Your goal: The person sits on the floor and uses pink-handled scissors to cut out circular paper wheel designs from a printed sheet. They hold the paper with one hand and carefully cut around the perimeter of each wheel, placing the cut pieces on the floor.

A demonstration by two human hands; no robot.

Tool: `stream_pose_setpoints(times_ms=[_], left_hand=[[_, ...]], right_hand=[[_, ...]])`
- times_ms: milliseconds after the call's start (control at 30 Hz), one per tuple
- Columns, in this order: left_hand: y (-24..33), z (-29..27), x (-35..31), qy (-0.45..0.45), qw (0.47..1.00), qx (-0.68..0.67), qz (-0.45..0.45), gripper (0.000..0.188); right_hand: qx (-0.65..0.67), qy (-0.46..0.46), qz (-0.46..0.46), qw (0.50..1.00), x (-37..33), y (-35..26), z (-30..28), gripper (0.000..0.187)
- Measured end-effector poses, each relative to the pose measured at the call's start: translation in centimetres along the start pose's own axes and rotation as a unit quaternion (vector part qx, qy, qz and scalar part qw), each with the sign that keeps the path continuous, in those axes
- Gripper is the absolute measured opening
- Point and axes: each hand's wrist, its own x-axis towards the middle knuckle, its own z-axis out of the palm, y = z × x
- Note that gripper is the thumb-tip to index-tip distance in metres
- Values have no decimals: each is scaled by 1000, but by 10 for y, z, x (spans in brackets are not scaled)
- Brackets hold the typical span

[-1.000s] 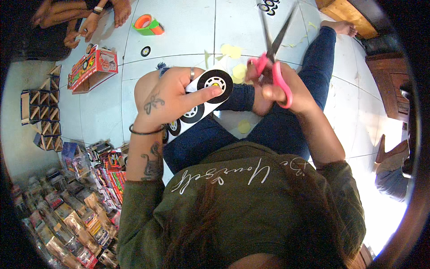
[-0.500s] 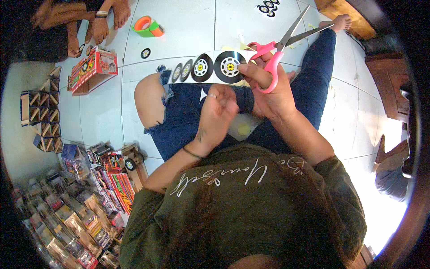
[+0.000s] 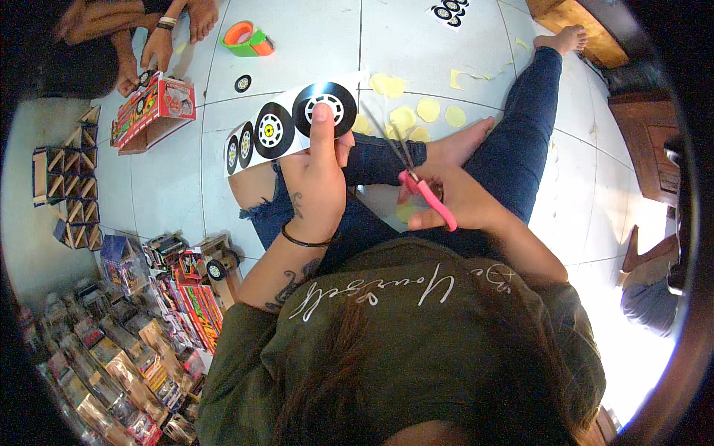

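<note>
My left hand [image 3: 318,167] grips a white sticker strip [image 3: 297,95] by its right part, the thumb lying across the biggest printed wheel. Several black wheels with white rims and yellow centres run along the strip, smaller toward the left. My right hand [image 3: 457,199] has its fingers in the pink handles of a pair of scissors [image 3: 425,192]. The blades point up and slightly left, blurred, beside the strip's right end and apart from it. Round yellowish paper pieces [image 3: 402,117] lie on the floor beyond my legs.
A green and orange tape roll [image 3: 248,41] and a cut-out wheel sticker [image 3: 242,83] lie ahead. Another sticker sheet [image 3: 448,12] is farther off. At far left, another person's hands [image 3: 143,70] work over a red toy truck body [image 3: 155,111]. Several toy trucks [image 3: 182,271] stand left of me.
The strip has passed from my right hand to my left and moved leftward. My right hand has come lower and nearer with the scissors, whose blades now look closer together.
</note>
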Motion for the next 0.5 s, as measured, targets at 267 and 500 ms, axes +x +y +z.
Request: stream_pose_setpoints(times_ms=[267,500], left_hand=[[2,8,-13,-26,1000,-16,-9,27],[2,8,-20,-55,997,51,12,31]], right_hand=[[74,-11,-10,997,9,-28,-6,45],[69,-1,10,998,13,-29,-2,41]])
